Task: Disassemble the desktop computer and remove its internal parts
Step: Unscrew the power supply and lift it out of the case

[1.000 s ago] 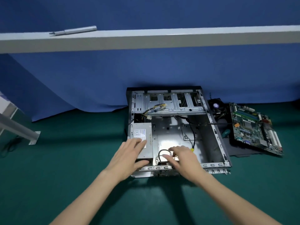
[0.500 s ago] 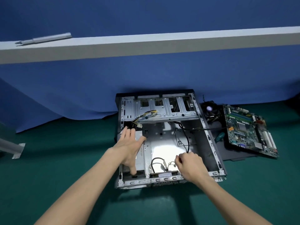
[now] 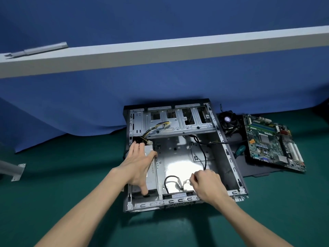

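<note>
The open silver computer case [image 3: 231,157] lies flat on the green mat. In its near-left corner sits the grey power supply [image 3: 153,175]. My left hand [image 3: 138,166] is spread over it, fingers reaching its far end and the thumb hooked over its near end. Yellow and black power leads [image 3: 156,127] run from its far end onto the drive cage [image 3: 179,120]. My right hand [image 3: 206,182] is curled at the case's near wall and pinches a thin grey wire [image 3: 185,181]. A black cable [image 3: 203,154] crosses the case floor.
Right of the case a green motherboard [image 3: 272,141] lies on a dark side panel [image 3: 258,172], with a cooler fan [image 3: 228,122] and a green-handled screwdriver [image 3: 240,150] beside it. A blue cloth [image 3: 89,104] hangs behind, under a white beam [image 3: 160,56]. A metal bracket [image 3: 16,169] sits far left.
My left hand slid from the near end of the power supply up along its top. My right hand went from open fingers to a curled pinch on the thin wire.
</note>
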A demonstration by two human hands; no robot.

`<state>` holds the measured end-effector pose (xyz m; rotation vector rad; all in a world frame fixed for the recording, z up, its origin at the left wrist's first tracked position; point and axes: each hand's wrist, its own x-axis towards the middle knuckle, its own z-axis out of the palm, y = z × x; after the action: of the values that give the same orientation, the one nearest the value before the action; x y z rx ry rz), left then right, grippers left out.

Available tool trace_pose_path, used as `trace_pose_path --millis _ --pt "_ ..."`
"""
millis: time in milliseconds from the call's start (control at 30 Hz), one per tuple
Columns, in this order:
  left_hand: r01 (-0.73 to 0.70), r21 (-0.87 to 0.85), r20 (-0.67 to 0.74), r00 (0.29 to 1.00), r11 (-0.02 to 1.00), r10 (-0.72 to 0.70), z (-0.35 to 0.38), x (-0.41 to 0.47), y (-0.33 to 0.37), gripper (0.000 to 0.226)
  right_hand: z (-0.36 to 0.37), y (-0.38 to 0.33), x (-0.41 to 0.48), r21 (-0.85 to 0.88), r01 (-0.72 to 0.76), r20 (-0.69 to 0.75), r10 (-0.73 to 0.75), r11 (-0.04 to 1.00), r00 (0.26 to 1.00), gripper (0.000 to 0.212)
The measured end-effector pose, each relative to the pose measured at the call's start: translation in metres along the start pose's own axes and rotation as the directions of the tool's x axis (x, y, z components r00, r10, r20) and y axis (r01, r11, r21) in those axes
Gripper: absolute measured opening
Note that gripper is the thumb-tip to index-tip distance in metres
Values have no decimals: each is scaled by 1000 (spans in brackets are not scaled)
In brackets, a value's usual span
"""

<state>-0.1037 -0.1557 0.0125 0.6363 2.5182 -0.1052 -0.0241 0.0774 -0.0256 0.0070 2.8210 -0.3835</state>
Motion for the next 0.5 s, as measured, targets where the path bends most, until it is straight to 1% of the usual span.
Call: trace_pose_path --millis 67,200,333,400,500 --pt "17 -38 -23 1000 999 -18 0 2 -2 126 0 0 0 -4 -2 4 2 1000 1000 47" --pt "61 -211 -91 993 976 -81 -12 10 1 117 1 0 0 18 -4 -3 4 1000 1000 47" --pt "40 -303 -96 993 952 -72 -24 16 18 114 2 1 -1 14 -14 -24 14 1000 1000 47" --pt "42 -325 -105 991 945 -80 -28 18 27 115 2 1 -1 33 -21 -40 23 999 999 41" --pt "73 -413 -124 983 908 -135 -30 18 34 115 4 3 -1 87 -19 -117 30 996 993 20"
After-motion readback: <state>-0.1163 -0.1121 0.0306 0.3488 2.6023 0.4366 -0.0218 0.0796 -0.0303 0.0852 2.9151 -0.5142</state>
